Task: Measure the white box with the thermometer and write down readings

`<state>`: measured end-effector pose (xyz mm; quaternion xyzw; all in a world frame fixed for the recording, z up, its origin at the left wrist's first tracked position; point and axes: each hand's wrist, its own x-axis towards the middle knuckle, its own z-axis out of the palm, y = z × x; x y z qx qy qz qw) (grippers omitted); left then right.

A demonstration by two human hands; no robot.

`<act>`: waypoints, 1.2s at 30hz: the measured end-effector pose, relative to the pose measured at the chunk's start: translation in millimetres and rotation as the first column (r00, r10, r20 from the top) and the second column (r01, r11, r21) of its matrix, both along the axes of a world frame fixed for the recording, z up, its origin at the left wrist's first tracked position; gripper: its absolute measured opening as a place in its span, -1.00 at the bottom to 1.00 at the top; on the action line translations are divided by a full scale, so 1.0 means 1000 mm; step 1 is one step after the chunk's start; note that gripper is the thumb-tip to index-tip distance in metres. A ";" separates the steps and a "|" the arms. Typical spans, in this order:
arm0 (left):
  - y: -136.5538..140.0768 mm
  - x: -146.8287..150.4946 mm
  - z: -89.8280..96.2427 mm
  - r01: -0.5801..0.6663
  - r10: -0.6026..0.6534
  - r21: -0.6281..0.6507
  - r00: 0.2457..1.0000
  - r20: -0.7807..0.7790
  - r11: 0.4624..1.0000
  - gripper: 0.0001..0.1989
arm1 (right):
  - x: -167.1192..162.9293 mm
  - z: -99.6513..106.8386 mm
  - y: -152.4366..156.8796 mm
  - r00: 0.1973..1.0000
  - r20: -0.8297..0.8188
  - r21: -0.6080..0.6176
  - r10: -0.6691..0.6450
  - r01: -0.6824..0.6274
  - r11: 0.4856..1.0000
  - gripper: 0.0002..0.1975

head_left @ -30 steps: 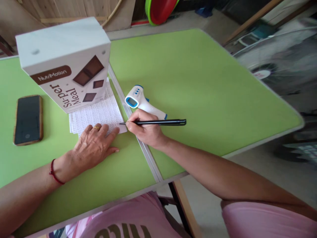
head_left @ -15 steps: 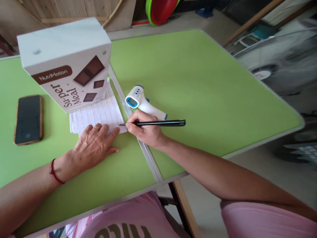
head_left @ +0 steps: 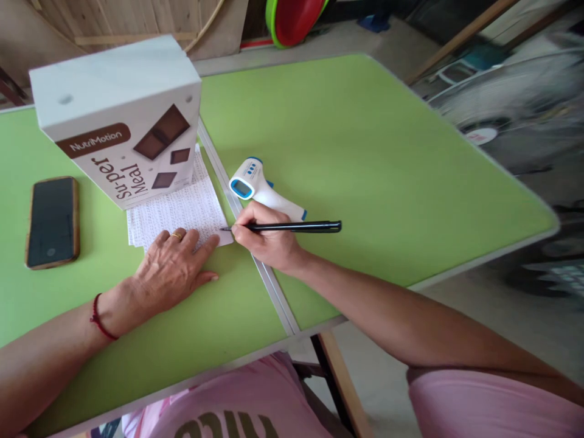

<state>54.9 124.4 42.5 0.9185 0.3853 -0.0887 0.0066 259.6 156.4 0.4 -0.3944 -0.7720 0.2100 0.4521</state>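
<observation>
Sheets of paper point(head_left: 177, 210) covered in dense handwriting lie on the green table, partly under a white NutriMotion box point(head_left: 123, 140). My left hand point(head_left: 171, 267) rests flat across the lower edge of the sheets, fingers stretched out, a ring on one finger. Pinched in my right hand point(head_left: 269, 237) is a black pen point(head_left: 310, 227), its tip at the lower right part of the top sheet. A white and blue infrared thermometer point(head_left: 262, 188) lies just beyond my right hand, which hides a little of its handle.
A phone in a brown case point(head_left: 52, 222) lies at the left of the green table point(head_left: 365, 158). A metal seam point(head_left: 274, 298) runs across the tabletop. Beyond the right edge stands a fan point(head_left: 483, 134); red and green basins point(head_left: 296, 21) are behind the table.
Both hands and the pen keep nearly the same place on the paper. The view has shifted very slightly.
</observation>
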 end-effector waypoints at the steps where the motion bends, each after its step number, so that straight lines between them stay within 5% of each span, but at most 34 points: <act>1: 0.000 0.000 0.000 -0.001 0.001 -0.005 1.000 -0.003 1.000 -0.43 | 0.000 0.000 0.000 1.000 0.003 0.002 0.000 0.000 1.000 -0.80; 25: 0.000 -0.002 0.002 0.012 -0.012 -0.007 1.000 -0.003 1.000 -0.45 | 0.002 -0.002 -0.001 0.995 -0.067 -0.054 -0.078 0.074 0.996 -0.79; 36: 0.000 -0.002 0.000 0.011 -0.011 -0.006 1.000 -0.001 1.000 -0.43 | 0.001 -0.002 0.001 0.998 -0.058 -0.030 -0.013 0.011 0.999 -0.79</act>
